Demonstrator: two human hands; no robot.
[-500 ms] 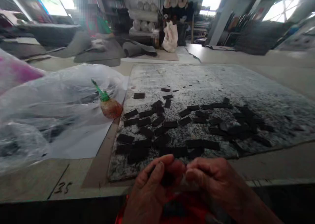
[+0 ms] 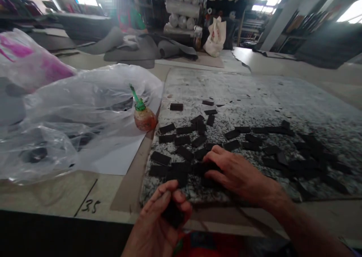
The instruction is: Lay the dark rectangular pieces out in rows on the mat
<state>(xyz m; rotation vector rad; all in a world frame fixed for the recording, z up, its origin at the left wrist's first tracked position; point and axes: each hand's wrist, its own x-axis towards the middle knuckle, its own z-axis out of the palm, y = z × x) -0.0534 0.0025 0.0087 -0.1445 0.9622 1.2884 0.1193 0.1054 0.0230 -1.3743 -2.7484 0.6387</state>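
Observation:
Several small dark rectangular pieces (image 2: 181,140) lie scattered on a speckled grey mat (image 2: 254,95). My left hand (image 2: 161,223) is at the table's near edge, fingers curled around a dark piece (image 2: 173,214). My right hand (image 2: 234,172) reaches forward over the mat, its fingers bent down on the dark pieces near the front of the pile; whether it grips one is hidden under the fingers.
A small orange bottle with a green nozzle (image 2: 143,115) lies left of the mat on white paper. Clear plastic bags (image 2: 65,110) cover the left of the table. "35" (image 2: 92,205) is written near the front edge. A person (image 2: 127,17) sits far behind among fabric rolls.
My hands were together at the table's edge. My right hand has moved forward onto the pieces on the mat; my left stays near the edge with a dark piece. The camera shifted slightly.

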